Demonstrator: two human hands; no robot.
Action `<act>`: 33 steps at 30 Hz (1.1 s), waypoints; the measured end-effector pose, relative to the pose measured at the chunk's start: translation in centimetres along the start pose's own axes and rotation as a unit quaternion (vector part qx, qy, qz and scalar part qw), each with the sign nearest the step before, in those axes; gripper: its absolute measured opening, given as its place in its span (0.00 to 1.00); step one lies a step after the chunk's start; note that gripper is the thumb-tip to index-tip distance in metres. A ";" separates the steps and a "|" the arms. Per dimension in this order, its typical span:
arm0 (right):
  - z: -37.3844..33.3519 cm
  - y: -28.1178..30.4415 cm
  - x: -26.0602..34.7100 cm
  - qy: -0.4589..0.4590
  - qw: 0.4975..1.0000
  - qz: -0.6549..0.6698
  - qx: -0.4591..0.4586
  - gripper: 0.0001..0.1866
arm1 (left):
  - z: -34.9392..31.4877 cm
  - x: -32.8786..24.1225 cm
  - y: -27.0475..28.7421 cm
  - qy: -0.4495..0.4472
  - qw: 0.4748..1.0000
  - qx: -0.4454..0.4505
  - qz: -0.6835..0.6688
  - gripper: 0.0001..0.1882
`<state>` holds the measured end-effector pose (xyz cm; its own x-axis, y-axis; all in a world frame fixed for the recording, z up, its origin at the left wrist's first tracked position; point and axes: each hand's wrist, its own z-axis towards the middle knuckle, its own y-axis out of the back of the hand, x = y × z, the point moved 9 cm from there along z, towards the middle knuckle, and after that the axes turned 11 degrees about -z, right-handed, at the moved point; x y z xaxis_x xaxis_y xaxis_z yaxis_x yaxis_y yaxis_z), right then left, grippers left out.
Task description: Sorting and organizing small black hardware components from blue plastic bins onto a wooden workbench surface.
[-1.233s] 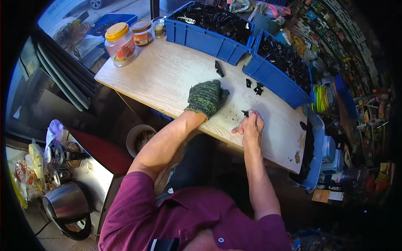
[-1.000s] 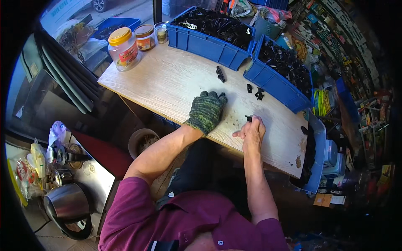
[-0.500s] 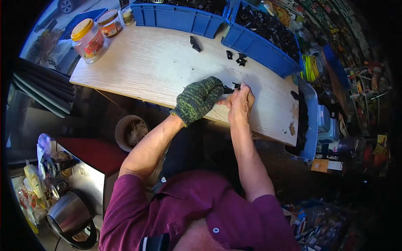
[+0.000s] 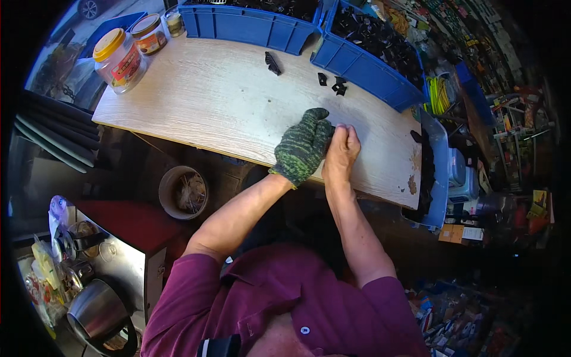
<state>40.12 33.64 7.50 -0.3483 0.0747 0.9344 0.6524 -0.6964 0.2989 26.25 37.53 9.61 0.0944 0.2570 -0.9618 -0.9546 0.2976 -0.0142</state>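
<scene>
My left hand (image 4: 302,147), in a dark green and black knit glove, is held over the front of the wooden tabletop, its fingers bent toward the other hand. Against it, my bare right hand (image 4: 342,153) is closed with the thumb on top. Whatever the two hands grip between them is hidden by the fingers. Beyond them on the table lie a longer black plastic part (image 4: 272,63), a small black piece (image 4: 322,79) and another black piece (image 4: 339,86).
Two blue crates, one at the back (image 4: 244,28) and one at the back right (image 4: 369,68), hold many black parts. A yellow-lidded jar (image 4: 121,62) stands at the table's left end. Below are a bucket (image 4: 183,191) and a metal kettle (image 4: 98,309); a blue bin (image 4: 440,172) is at the right.
My left hand has shifted right and turned, now pressed up close to my right hand. The black plastic part that showed between the hands is now out of sight. The view has shifted slightly.
</scene>
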 end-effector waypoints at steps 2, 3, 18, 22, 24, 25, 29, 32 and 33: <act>-0.1 -0.3 -0.3 -0.017 0.999 0.028 0.011 0.13 | -0.1 0.3 0.2 0.008 1.000 0.003 0.018 0.14; -0.1 -0.4 -0.5 -0.026 0.999 0.042 0.016 0.13 | -0.3 0.8 0.5 0.008 1.000 0.001 0.018 0.14; 1.0 0.7 -2.3 -0.207 0.955 0.199 0.078 0.11 | 2.4 0.5 1.5 -0.127 0.984 0.070 0.101 0.15; 6.2 8.6 -3.4 -0.199 0.960 0.191 -0.051 0.15 | 7.8 -1.0 3.1 -0.113 0.954 0.012 0.279 0.13; 8.1 12.3 -3.2 -0.212 0.953 0.172 -0.135 0.18 | 10.6 1.0 3.3 -0.100 0.940 0.014 0.326 0.14; 8.6 14.0 -2.8 -0.216 0.948 0.164 -0.164 0.20 | 11.5 1.4 3.0 -0.112 0.934 0.011 0.340 0.14; 8.1 18.2 -4.3 -0.244 0.933 0.096 -0.248 0.22 | 14.1 2.6 1.0 -0.104 0.929 0.024 0.355 0.12; 6.4 16.2 -5.0 -0.238 0.947 0.098 -0.194 0.24 | 14.6 3.2 -0.7 -0.108 0.910 0.048 0.396 0.11; 6.1 15.0 -5.2 -0.242 0.953 0.104 -0.148 0.22 | 14.6 3.2 -1.1 -0.109 0.911 0.049 0.395 0.11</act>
<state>55.82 27.19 8.33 0.1669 0.1835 0.9687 0.4297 -0.8978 0.0960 31.68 51.43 10.51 -0.5473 0.5997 -0.5837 -0.7195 0.0190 0.6942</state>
